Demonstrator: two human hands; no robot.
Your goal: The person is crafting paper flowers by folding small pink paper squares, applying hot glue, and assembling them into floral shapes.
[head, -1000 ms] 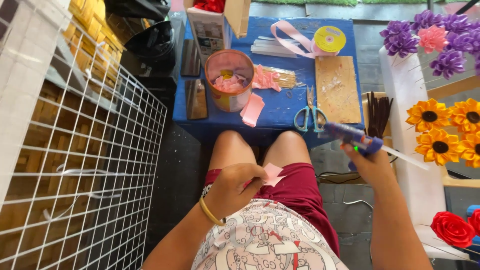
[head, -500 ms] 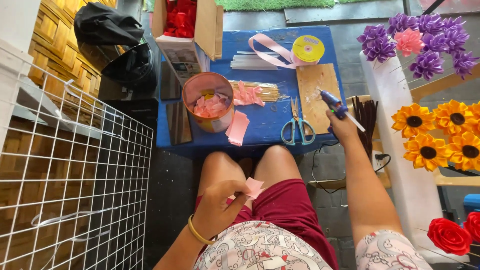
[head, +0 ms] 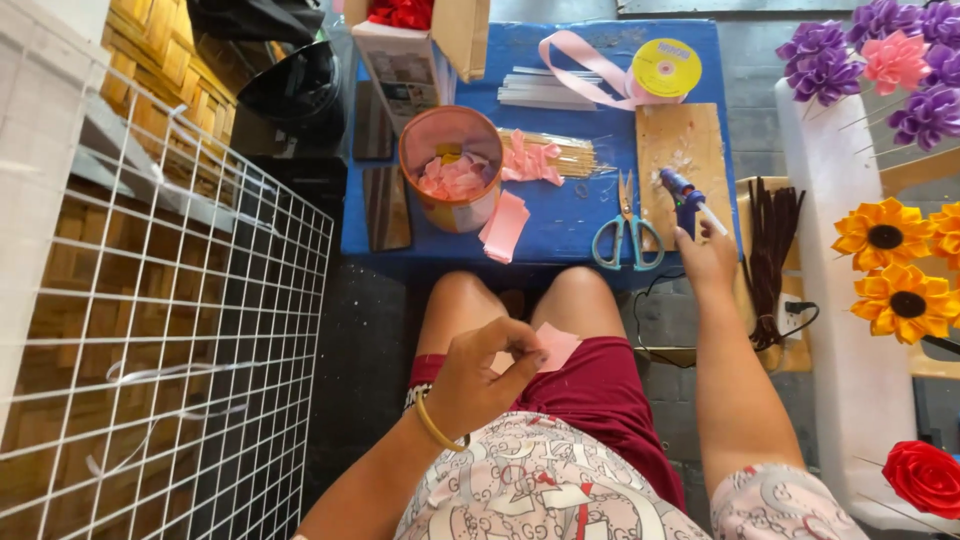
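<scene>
Two hands busy: left hand [head: 478, 372] pinches a pink petal [head: 556, 346] over the lap, fingers closed on its left edge, most of the piece sticking out to the right of the fingertips. Right hand [head: 708, 258] is wrapped shut around the glue gun [head: 685, 197], nozzle resting on the wood board [head: 678, 150] on the blue table [head: 570, 225], well apart from the petal. To do this well, judging by the pose: keep the nozzle parked on the board so drips land there, and hold the petal by its edge only. Glue on the petal can't be made out at this size. Scissors [head: 627, 228] lie just beside the gun.
</scene>
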